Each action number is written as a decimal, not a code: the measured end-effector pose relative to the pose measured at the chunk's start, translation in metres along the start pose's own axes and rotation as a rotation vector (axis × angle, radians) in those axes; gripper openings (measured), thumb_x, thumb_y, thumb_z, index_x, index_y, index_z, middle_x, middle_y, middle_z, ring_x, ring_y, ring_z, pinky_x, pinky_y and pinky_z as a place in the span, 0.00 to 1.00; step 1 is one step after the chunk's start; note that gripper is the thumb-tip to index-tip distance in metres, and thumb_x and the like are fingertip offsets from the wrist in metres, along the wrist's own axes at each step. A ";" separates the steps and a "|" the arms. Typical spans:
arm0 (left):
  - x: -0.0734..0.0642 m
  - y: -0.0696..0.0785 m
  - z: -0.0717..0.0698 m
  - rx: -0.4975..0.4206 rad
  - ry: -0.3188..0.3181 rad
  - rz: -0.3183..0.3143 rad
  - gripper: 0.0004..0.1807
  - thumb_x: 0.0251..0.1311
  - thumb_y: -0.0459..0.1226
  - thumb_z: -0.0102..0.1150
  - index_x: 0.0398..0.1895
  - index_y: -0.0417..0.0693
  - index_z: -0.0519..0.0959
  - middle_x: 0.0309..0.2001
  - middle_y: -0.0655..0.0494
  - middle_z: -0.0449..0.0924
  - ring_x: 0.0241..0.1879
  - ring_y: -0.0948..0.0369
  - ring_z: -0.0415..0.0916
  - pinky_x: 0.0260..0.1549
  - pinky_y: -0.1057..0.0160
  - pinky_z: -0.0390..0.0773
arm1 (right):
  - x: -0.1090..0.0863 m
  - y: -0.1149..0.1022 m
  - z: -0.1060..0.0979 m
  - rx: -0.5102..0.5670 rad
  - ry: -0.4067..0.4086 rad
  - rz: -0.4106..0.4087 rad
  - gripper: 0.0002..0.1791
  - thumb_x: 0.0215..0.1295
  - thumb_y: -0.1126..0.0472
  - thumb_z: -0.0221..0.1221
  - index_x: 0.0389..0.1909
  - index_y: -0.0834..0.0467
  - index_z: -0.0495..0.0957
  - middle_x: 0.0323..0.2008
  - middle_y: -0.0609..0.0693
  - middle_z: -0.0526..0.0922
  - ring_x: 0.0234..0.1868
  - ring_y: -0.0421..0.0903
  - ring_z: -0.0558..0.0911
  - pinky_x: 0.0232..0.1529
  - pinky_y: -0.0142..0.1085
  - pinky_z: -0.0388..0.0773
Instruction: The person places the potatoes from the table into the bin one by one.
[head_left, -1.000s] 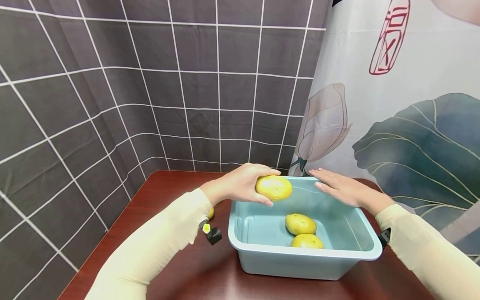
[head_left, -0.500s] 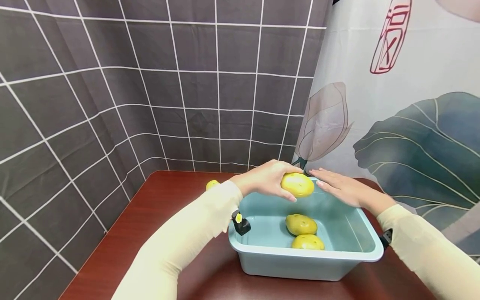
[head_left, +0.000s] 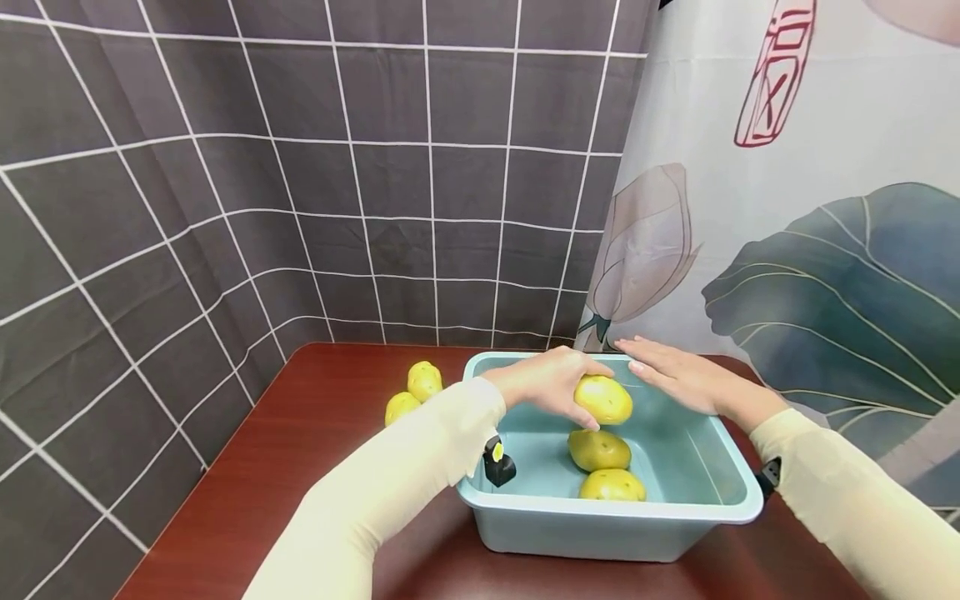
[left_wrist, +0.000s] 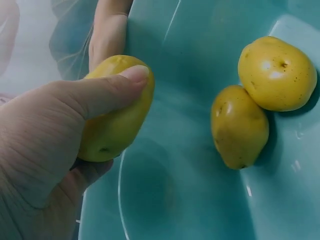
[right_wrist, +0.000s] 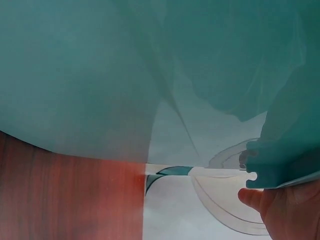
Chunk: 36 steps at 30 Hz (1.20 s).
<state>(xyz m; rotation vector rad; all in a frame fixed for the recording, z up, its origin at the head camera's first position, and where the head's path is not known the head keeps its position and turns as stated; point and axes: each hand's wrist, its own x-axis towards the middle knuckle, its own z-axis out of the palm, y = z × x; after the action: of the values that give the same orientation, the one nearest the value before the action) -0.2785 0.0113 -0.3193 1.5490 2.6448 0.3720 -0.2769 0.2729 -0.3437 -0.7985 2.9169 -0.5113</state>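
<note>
My left hand [head_left: 547,379] grips a yellow potato [head_left: 606,402] above the inside of a light blue plastic basin [head_left: 562,533]. In the left wrist view the thumb lies across this potato [left_wrist: 120,120], with fingers curled beneath it. Below, two more potatoes touch each other on the basin floor: a nearer one [head_left: 612,485] and a farther, darker-looking one [head_left: 598,451]. My right hand [head_left: 682,377] rests at the basin's right rim, its fingers straight and pointing towards the back. The right wrist view shows part of that hand [right_wrist: 292,212] at the basin's edge.
Left of the basin, two potatoes, one farther back [head_left: 424,380] and one closer [head_left: 401,407], sit on the reddish-brown table [head_left: 315,433], partly behind the left sleeve. A dark grid-patterned curtain [head_left: 390,183] and a white floral curtain [head_left: 712,200] hang behind.
My left hand has carried the potato rightwards, then lowered it into the basin. The potatoes on the table have come out from behind the left arm. My right hand stays put.
</note>
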 end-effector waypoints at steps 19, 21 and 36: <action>-0.002 -0.002 0.016 -0.007 -0.200 -0.045 0.40 0.41 0.50 0.77 0.62 0.53 0.75 0.47 0.67 0.78 0.42 0.69 0.71 0.43 0.75 0.70 | 0.000 -0.002 -0.002 -0.017 0.009 -0.016 0.33 0.74 0.39 0.38 0.74 0.49 0.56 0.73 0.53 0.57 0.73 0.60 0.50 0.65 0.64 0.49; -0.002 -0.003 0.017 -0.014 -0.226 -0.055 0.40 0.40 0.50 0.78 0.61 0.54 0.75 0.46 0.68 0.78 0.42 0.69 0.71 0.42 0.75 0.70 | 0.000 -0.002 -0.002 -0.015 0.009 -0.018 0.32 0.74 0.39 0.38 0.74 0.49 0.57 0.73 0.53 0.57 0.73 0.59 0.50 0.66 0.63 0.49; 0.000 -0.003 0.025 -0.015 -0.281 -0.034 0.41 0.37 0.48 0.80 0.60 0.53 0.76 0.49 0.66 0.79 0.44 0.69 0.71 0.45 0.75 0.69 | -0.002 -0.002 0.000 -0.006 0.011 -0.017 0.33 0.74 0.39 0.39 0.73 0.51 0.58 0.72 0.53 0.58 0.73 0.60 0.51 0.66 0.63 0.49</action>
<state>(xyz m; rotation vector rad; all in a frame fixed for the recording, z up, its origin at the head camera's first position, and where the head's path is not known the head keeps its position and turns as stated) -0.2764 0.0142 -0.3442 1.4313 2.4430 0.1571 -0.2744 0.2720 -0.3428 -0.8243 2.9255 -0.5103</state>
